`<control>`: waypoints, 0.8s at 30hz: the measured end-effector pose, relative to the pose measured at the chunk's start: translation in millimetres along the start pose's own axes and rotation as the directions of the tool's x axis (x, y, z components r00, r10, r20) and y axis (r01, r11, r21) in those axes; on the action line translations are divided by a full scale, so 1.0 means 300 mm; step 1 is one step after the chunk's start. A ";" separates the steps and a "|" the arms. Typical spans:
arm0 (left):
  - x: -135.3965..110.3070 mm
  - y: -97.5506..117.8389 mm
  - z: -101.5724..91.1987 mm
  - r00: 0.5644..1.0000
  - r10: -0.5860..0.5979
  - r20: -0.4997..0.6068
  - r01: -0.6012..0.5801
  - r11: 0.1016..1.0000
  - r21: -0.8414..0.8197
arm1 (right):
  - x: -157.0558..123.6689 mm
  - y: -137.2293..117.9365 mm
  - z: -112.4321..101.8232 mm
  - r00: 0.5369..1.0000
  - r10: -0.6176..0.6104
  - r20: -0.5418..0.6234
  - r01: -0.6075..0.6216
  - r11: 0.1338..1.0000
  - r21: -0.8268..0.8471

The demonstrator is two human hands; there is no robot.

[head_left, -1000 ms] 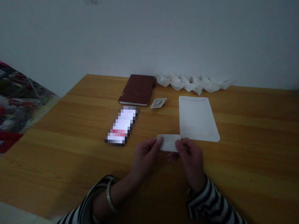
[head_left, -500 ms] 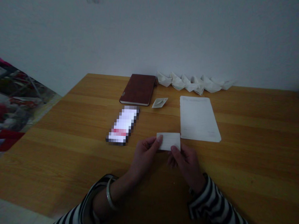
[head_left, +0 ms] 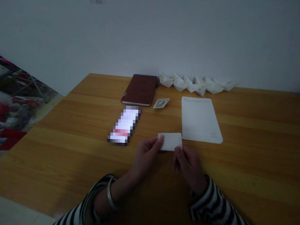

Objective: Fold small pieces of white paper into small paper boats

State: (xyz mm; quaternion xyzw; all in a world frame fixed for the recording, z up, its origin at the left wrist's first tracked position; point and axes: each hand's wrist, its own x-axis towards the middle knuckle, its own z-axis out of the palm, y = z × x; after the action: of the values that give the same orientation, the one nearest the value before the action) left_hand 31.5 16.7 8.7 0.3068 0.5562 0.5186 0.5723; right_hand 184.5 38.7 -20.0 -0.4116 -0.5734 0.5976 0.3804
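A small folded white paper (head_left: pixel 170 141) is held just above the wooden table (head_left: pixel 65 132) in front of me. My left hand (head_left: pixel 145 158) pinches its left edge between thumb and fingers. My right hand (head_left: pixel 189 164) pinches its lower right corner, fingers curled. Both sleeves are black and white striped, and a bangle sits on my left wrist.
A lined white sheet (head_left: pixel 200 119) lies beyond my right hand. A brown notebook (head_left: pixel 140 89), a small folded paper boat (head_left: pixel 161 103) and a row of several paper boats (head_left: pixel 195 84) sit near the wall. A blurred-out phone (head_left: pixel 125 124) lies left of the hands.
The folded paper has turned up to show more of its face, and my right hand has slid down from its top right edge to its lower right corner.
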 end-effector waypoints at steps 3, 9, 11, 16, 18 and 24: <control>0.000 0.008 -0.004 1.000 -0.016 0.016 0.017 1.000 -0.017 | 0.005 -0.006 -0.009 0.976 -0.043 -0.215 0.070 0.990 0.122; -0.001 0.003 -0.009 0.997 0.059 -0.046 -0.055 0.996 0.069 | 0.010 -0.008 -0.026 0.954 -0.030 -0.297 0.038 0.999 0.023; -0.002 -0.001 -0.008 0.994 0.091 -0.059 -0.084 0.991 0.103 | 0.011 -0.008 -0.024 0.950 0.011 -0.311 -0.002 1.000 0.029; -0.012 -0.003 0.005 0.990 0.111 -0.086 -0.100 0.986 0.130 | 0.014 -0.008 -0.010 0.938 0.131 -0.321 -0.104 0.990 0.098; -0.017 -0.001 0.012 0.990 0.098 -0.100 -0.085 0.988 0.128 | 0.012 -0.007 -0.002 0.932 0.156 -0.326 -0.119 0.984 0.131; -0.024 -0.003 0.025 0.989 0.084 -0.118 -0.069 0.990 0.126 | 0.003 0.000 0.018 0.899 0.230 -0.372 -0.126 0.951 0.283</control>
State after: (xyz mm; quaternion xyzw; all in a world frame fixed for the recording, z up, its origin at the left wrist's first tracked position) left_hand 39.9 11.3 11.7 0.3297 0.6088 0.5233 0.4969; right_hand 179.0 37.6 -19.9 -0.5244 -0.3626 0.6010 0.4820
